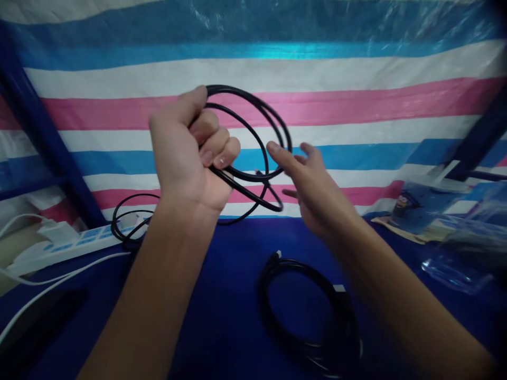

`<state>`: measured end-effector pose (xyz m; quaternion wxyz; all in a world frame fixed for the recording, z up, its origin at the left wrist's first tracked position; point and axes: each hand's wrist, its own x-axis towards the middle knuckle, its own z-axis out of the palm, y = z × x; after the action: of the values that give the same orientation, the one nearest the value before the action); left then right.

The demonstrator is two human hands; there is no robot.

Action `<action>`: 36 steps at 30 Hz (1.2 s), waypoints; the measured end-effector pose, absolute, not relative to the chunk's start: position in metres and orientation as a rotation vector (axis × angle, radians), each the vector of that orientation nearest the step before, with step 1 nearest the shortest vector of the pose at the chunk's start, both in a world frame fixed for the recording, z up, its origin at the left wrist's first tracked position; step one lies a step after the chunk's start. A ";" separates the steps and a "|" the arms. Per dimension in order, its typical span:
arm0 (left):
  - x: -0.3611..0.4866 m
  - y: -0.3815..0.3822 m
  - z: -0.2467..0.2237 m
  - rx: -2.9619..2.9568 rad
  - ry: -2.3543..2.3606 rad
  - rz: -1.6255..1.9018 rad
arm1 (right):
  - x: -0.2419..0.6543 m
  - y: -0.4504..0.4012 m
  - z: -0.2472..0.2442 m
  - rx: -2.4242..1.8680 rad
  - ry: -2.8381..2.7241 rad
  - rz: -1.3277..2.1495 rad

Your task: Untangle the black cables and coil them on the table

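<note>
Loops of a black cable point(244, 178) hang in the air, with my left hand point(198, 142) closed around one side of them. My right hand point(307, 179) is at the right side of the loops, fingers apart; its thumb is close to the cable, and whether it touches is unclear. Below, on the blue table point(233, 274), lies a second coiled black cable point(266, 301) with its connector ends showing. More black cable point(114, 224) loops beside my left forearm, over the power strip.
A white power strip point(85, 244) with a plugged-in white charger point(59, 231) and white cords is on the left. At the right stand a blue cup point(414, 206) and clear plastic packaging point(455, 269). A striped sheet point(336, 76) hangs behind the table.
</note>
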<state>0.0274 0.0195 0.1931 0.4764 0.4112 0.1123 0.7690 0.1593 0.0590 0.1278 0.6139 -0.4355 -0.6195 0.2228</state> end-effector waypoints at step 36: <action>0.028 0.103 0.105 1.548 0.669 1.322 | 0.209 0.117 0.113 -1.073 -1.534 0.382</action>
<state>0.0278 0.1029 0.1045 0.4788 0.6343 0.2740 0.5416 0.2087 0.1168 0.1132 0.5776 -0.4585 -0.6554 0.1632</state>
